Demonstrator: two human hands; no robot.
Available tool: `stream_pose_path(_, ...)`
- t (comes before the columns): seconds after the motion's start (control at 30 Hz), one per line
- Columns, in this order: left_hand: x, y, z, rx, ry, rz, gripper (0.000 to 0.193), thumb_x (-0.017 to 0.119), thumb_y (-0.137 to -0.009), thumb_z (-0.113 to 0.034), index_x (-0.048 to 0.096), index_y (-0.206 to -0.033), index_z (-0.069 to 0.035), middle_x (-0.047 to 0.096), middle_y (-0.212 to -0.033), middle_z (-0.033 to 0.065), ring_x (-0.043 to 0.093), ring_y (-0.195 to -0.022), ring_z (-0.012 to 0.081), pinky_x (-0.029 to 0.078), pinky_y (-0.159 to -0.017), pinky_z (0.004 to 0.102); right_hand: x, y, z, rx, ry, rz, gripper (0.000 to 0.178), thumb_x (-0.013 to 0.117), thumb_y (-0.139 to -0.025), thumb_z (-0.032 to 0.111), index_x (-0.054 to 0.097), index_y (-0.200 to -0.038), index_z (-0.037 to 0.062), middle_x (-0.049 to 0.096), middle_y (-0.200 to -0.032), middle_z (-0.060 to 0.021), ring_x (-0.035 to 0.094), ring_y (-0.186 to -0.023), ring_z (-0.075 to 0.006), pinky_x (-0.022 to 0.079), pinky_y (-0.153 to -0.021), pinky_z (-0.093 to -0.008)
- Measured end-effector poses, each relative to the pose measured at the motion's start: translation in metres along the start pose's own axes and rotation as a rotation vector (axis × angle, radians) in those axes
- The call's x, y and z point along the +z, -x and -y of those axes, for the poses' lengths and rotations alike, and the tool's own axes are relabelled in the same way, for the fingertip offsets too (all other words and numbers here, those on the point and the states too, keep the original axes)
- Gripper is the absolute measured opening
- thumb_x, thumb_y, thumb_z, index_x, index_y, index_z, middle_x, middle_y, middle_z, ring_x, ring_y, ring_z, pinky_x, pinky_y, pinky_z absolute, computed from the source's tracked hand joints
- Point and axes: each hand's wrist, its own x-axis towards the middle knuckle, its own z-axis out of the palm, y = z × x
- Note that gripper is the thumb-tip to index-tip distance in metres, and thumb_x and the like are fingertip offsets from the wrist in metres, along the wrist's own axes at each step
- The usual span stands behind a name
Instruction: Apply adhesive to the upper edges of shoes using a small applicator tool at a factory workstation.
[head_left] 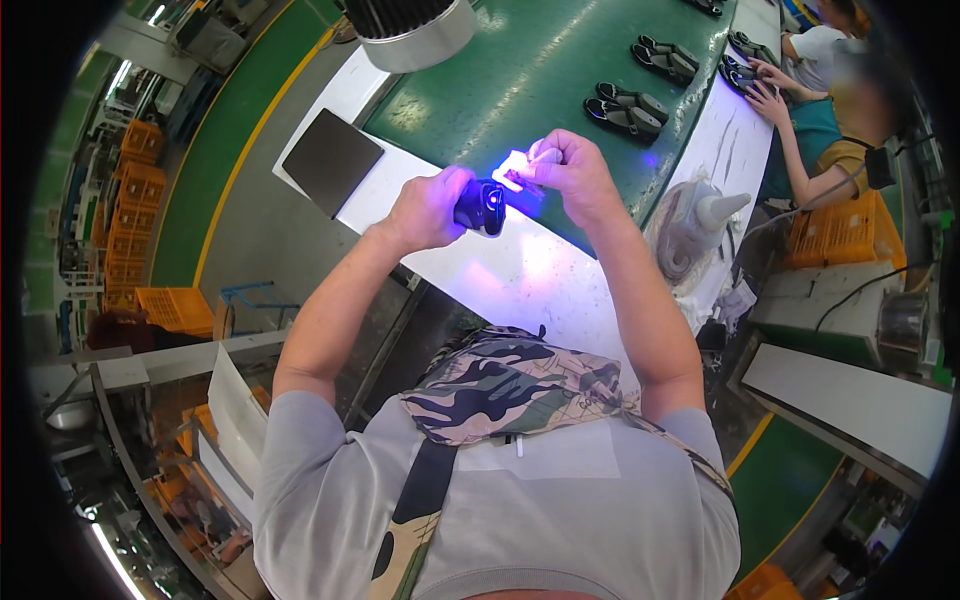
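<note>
a black torch (482,205) shining blue-violet light is gripped in the left hand (428,208). a small pale piece (517,170) is pinched in the right hand (572,170), just beside the torch, above the white table (520,275). dark sandals (628,108) are laid on the green belt (520,70) beyond.

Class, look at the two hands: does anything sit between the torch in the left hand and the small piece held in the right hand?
Nothing visible does. The left hand holds the dark torch right beside the small pale piece pinched in the right hand, and its blue-violet light falls straight on that piece above the white table edge.
</note>
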Motion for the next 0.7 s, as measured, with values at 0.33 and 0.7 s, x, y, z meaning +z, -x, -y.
stream_pose_path(0.33, 0.003, -0.005, 0.007, -0.1, 0.546, 0.423, 0.083, 0.09, -0.051, -0.019, 0.054, -0.125, -0.003, 0.068, -0.098, 0.0068, 0.066, -0.092, 0.0176, 0.052, -0.087, 0.0341, -0.012, -0.006, -0.003, -0.022, 0.064, -0.058, 0.024, 0.076, -0.075, -0.004, 0.055, -0.079, 0.0049, 0.06, -0.083, -0.0056, 0.059, -0.074, -0.0139, 0.049, -0.066, -0.0283)
stream_pose_path(0.7, 0.013, 0.003, 0.008, -0.403, 1.27, 0.47, 0.073, 0.085, -0.063, -0.019, 0.053, -0.125, 0.001, 0.063, -0.104, 0.0044, 0.06, -0.096, 0.0142, 0.048, -0.091, 0.0302, -0.008, -0.007, -0.026, -0.141, 0.172, -0.072, 0.021, 0.075, -0.075, -0.003, 0.055, -0.078, 0.0036, 0.063, -0.087, -0.0068, 0.062, -0.084, -0.0131, 0.052, -0.077, -0.0288)
